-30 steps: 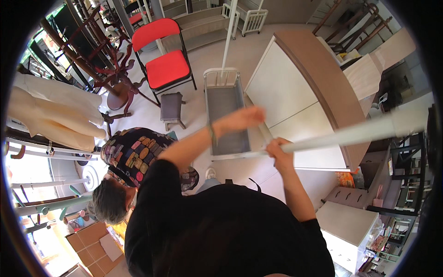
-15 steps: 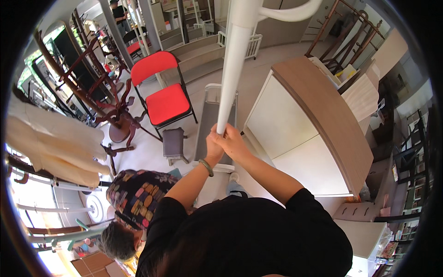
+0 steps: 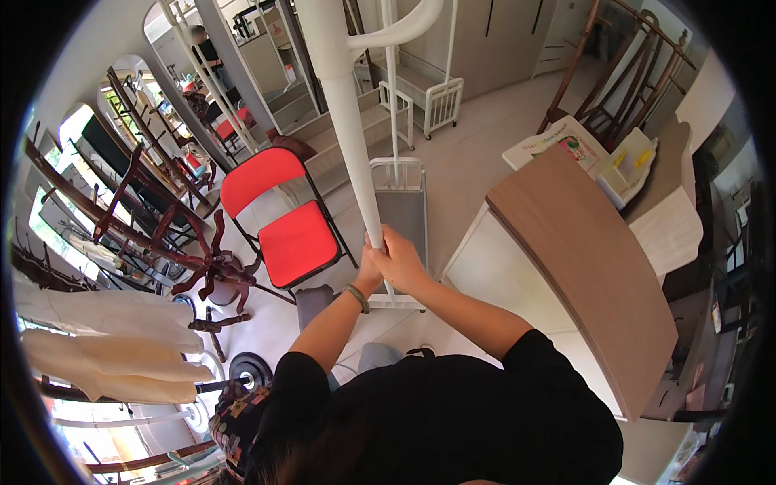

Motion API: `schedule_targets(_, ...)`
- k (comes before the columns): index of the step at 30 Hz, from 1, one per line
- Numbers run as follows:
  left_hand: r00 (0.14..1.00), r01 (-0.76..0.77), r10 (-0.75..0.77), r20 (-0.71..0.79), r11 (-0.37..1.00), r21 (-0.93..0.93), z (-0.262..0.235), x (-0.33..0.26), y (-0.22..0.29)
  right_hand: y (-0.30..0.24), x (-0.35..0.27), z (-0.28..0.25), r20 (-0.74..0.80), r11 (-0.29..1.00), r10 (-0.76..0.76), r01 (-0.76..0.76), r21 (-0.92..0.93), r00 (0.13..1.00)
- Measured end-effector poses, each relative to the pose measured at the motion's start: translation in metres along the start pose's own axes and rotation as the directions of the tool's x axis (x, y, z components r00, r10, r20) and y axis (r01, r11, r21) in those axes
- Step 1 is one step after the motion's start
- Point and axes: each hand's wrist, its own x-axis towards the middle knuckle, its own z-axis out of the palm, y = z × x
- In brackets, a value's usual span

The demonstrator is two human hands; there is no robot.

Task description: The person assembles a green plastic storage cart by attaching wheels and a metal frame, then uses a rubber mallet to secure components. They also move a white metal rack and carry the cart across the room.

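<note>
Closest in, the black shirt is filling the lower part of the view. Both hands are grasping the white pole in front of the body: the right hand is wrapping it firmly, and the left hand is clenching it from the other side, its fingers largely hidden. The pole is rising away from the grip, its long axis leaning slightly left in view. Near the top, a curved arm is branching rightward. The upper edge is cutting off the upper end; where the lower end is sitting cannot be made out behind the hands.

The left sleeve and forearm are covering much of a person in patterned clothes and part of the grey stool. On the right, the cabinet is turning a long brown edge toward the right forearm. Beyond the hands, the low rack is standing with its white rails upright, and the red chair is facing it from the left. Pale floor is stretching between rack and cabinet, running back to a railed cart.
</note>
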Motion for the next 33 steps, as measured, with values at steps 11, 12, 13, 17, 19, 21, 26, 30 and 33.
schedule_targets(11, 0.945, 0.109, -0.068, 0.319, 0.987, -0.114, -0.030, 0.189, -0.003, 0.030, 0.169, -0.011, -0.089, 0.998, 0.035, -0.040, -0.055, 0.995)
schedule_targets(12, 0.947, 0.022, -0.034, 0.319, 0.999, 0.041, -0.028, 0.200, 0.002, 0.031, 0.182, -0.013, -0.104, 0.998, 0.041, -0.046, -0.048, 0.994)
schedule_targets(13, 0.945, -0.119, 0.047, 0.322, 0.971, 0.206, -0.025, 0.211, 0.007, 0.032, 0.192, -0.016, -0.122, 0.997, 0.074, -0.078, -0.029, 0.990)
schedule_targets(17, 0.949, 0.004, 0.027, 0.313, 0.995, -0.098, -0.010, 0.246, 0.010, 0.044, 0.233, -0.039, -0.080, 0.977, 0.211, -0.212, -0.004, 0.974)
schedule_targets(19, 0.915, 0.054, -0.145, 0.377, 0.969, 0.242, -0.020, 0.267, 0.008, 0.056, 0.260, -0.059, -0.027, 0.972, 0.234, -0.234, 0.011, 0.972)
schedule_targets(21, 0.914, 0.041, -0.189, 0.359, 0.923, 0.382, -0.030, 0.281, 0.005, 0.076, 0.309, -0.076, -0.172, 0.983, 0.166, -0.150, 0.104, 0.971)
schedule_targets(26, 0.958, 0.032, -0.156, 0.240, 0.891, 0.453, -0.080, 0.295, 0.020, 0.118, 0.445, -0.104, -0.361, 0.996, 0.090, -0.091, 0.015, 0.928)
schedule_targets(30, 0.949, 0.177, -0.114, -0.293, 0.964, 0.199, -0.114, 0.303, 0.031, 0.128, 0.530, -0.105, -0.419, 0.990, 0.007, -0.064, -0.123, 0.908)
schedule_targets(33, 0.785, -0.029, 0.145, -0.603, 0.980, 0.197, -0.126, 0.328, 0.029, 0.124, 0.578, -0.113, -0.452, 0.988, -0.104, 0.039, -0.149, 0.886)
